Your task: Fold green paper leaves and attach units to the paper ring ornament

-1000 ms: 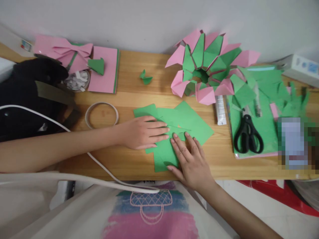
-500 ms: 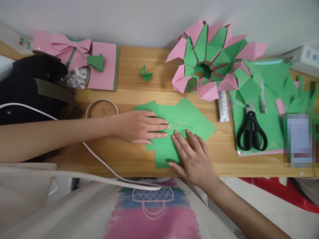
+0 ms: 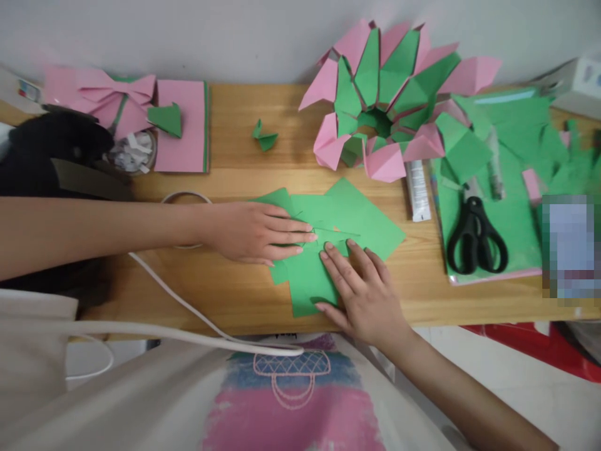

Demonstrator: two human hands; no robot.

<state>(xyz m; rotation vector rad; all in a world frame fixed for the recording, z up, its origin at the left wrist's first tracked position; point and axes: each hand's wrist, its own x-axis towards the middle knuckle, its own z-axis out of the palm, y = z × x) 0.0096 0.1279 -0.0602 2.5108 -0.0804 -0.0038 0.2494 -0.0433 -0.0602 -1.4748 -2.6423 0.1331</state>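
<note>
Several overlapping pieces of green paper (image 3: 366,216) lie on the wooden table in front of me. My left hand (image 3: 253,232) rests flat on their left part, fingers stretched out and pointing right. From the lower right, my right hand (image 3: 364,288) touches the paper with its fingertips, the fingers slightly apart and the thumb at the near edge. Thin crease or edge lines show between the two hands. What lies directly under the palms and fingers is hidden.
Behind stands a pink and green folded-paper flower (image 3: 375,113) beside a glue tube (image 3: 417,191). Black-handled scissors (image 3: 476,238) lie on green sheets at right. A pink paper stack (image 3: 183,144), a small green folded piece (image 3: 265,136) and a tape ring (image 3: 188,195) are leftward. A white cable (image 3: 164,288) crosses the front.
The view has shifted slightly, so the things on the table sit a little differently in the picture. Both hands keep nearly the same place on the green paper.
</note>
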